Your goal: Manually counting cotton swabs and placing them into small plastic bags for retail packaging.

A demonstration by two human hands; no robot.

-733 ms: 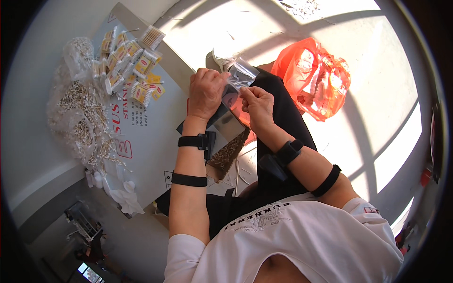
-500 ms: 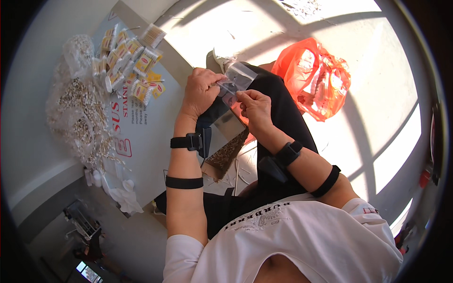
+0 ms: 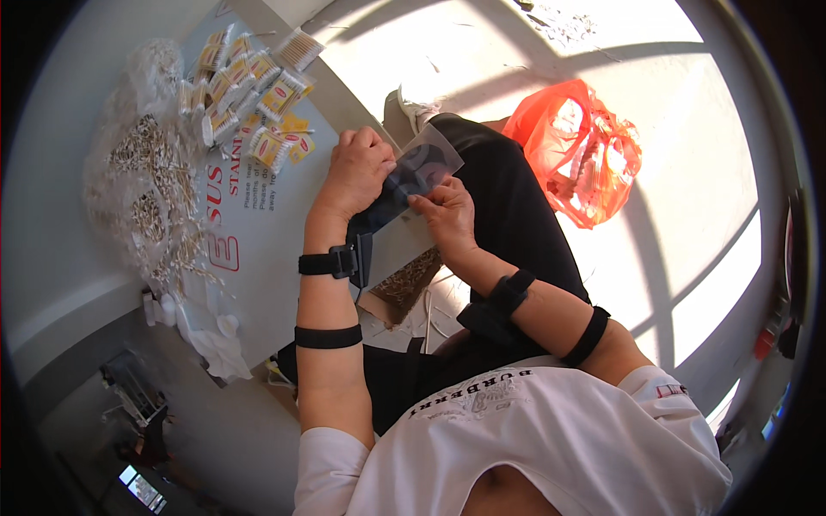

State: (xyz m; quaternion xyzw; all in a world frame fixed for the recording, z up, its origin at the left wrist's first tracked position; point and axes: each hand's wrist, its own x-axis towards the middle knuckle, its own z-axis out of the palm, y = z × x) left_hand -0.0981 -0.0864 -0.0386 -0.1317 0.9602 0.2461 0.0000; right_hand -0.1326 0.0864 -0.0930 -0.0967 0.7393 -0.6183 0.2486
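Clear plastic bag point(image 3: 433, 162), upper centre of frame, pinched by right hand point(image 3: 449, 217), gripped by left hand point(image 3: 357, 172), left fingertips partly hidden; cardboard box point(image 3: 379, 308) below, partly covered, contents unclear.

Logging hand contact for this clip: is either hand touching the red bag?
No, the left hand and right hand are both at the clear plastic bag, well apart from the red bag.

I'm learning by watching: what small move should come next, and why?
Perhaps rub the edge of the clear plastic with the right hand to part any layers: it looks flat, the left hand is at its other side, and the visible swabs lie apart from it.
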